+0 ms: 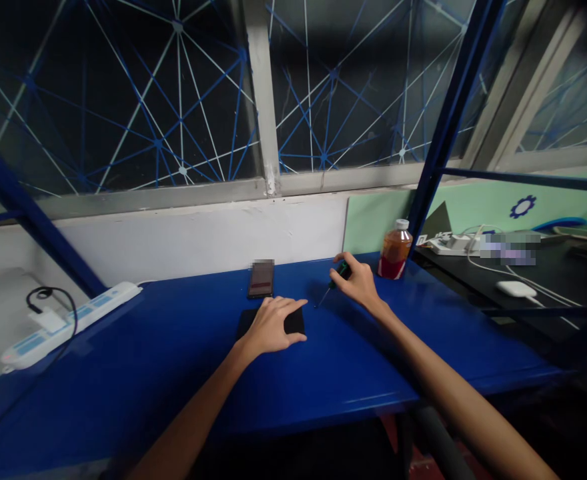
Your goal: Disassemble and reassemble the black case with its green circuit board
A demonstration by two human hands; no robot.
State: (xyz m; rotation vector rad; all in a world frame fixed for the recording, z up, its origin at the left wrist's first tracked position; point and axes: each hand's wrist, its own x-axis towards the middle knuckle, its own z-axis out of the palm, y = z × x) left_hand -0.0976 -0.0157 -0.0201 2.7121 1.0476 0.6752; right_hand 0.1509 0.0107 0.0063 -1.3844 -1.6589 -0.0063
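The left hand [273,323], grip spread, spans a flat black slab [295,322], perhaps steadying it; the right hand [359,281] clasps a screwdriver [344,270], tip downward.

The counter [173,347] is showing blue, the flat object [294,323] black, the screwdriver handle [344,270] black and green. White and blue lines [177,27] are crisscrossing the far windows [353,73].
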